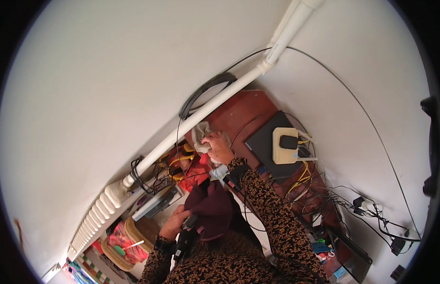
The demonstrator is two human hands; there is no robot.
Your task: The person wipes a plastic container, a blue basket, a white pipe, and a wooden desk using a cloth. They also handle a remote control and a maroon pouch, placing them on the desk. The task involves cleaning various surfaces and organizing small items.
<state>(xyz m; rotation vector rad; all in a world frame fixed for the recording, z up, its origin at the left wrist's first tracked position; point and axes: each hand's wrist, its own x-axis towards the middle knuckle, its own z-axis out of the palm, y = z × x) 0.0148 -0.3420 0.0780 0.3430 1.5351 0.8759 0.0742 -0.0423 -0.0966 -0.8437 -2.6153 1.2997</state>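
Note:
A pale grey cloth [201, 136] is bunched under my right hand [218, 146], whose fingers close on it at the near corner of a dark red tabletop [237, 110]. My left hand [177, 220] grips the edge of a dark maroon cloth [214, 213] that hangs in front of my body; a small dark grey object [189, 222] shows at its fingertips. Red plastic [194, 177] lies between the two hands, below the tabletop's edge.
On the tabletop a black laptop-like slab [259, 142] carries a cream router [281, 156], with tangled cables [305, 184] beside it. A white pipe [220, 103] runs along the wall to a radiator [99, 209]. Wicker-edged baskets [129, 227] stand lower left.

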